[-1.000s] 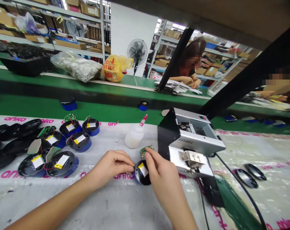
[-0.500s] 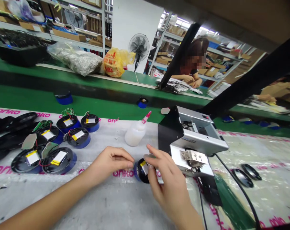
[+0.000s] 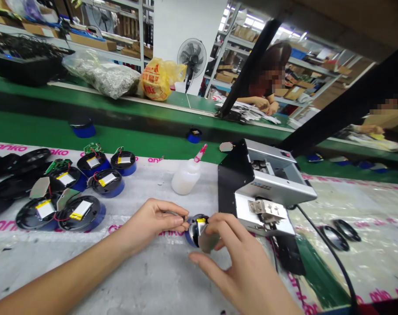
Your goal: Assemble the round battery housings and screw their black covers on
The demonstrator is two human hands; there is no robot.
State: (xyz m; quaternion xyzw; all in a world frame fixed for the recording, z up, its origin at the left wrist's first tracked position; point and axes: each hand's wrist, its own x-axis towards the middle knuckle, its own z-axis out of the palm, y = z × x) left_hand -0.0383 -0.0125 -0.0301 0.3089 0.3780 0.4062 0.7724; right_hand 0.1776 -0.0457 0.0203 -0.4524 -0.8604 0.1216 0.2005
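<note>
A round blue-and-black housing (image 3: 192, 234) stands on the white sheet between my hands, with a yellow-taped battery (image 3: 201, 222) inside. At its right side a pale, thin board (image 3: 208, 242) tilts over the opening, partly behind my fingers. My left hand (image 3: 164, 217) is at the housing's left rim, thumb and fingertips pinched together on something small and dark that I cannot make out. Over the right side arches my right hand (image 3: 233, 251), its thumb spread well away from the fingers. Those fingers are beside the board; whether they touch it is unclear.
A white squeeze bottle (image 3: 185, 177) stands behind the housing. To the right is a silver-and-black machine (image 3: 271, 183) with a cable. Several similar housings (image 3: 82, 212) with batteries and boards sit at left. Two black rings (image 3: 334, 237) lie far right. Across the bench a person (image 3: 267, 83) works.
My left fingers have closed into a pinch by the housing rim. My right thumb has moved down and away from the fingers, and the pale board now shows more at the housing's right side.
</note>
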